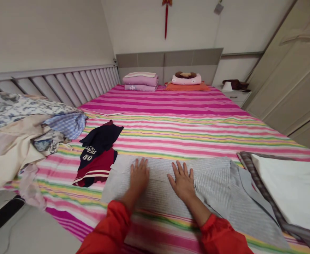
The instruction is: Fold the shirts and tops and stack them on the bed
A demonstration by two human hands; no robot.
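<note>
A grey, finely striped garment [157, 190] lies spread across the near part of the bed, its bunched, creased part toward the right. My left hand [139, 174] rests flat on its left portion, fingers apart. On the middle of the same garment, my right hand [182, 181] lies palm down with fingers spread. Neither hand grips anything. Just left of the grey cloth, a navy and dark red garment [99, 151] with white lettering lies loosely crumpled. To the right, a white folded cloth [290, 187] sits on a dark checked one [271, 208].
A heap of loose clothes [25, 130] covers the bed's left edge by the white rail [72, 84]. Folded purple bedding [140, 82] and a pink and orange stack [188, 84] stand at the headboard [168, 63]. A nightstand [236, 97] and wardrobe [290, 70] are at right.
</note>
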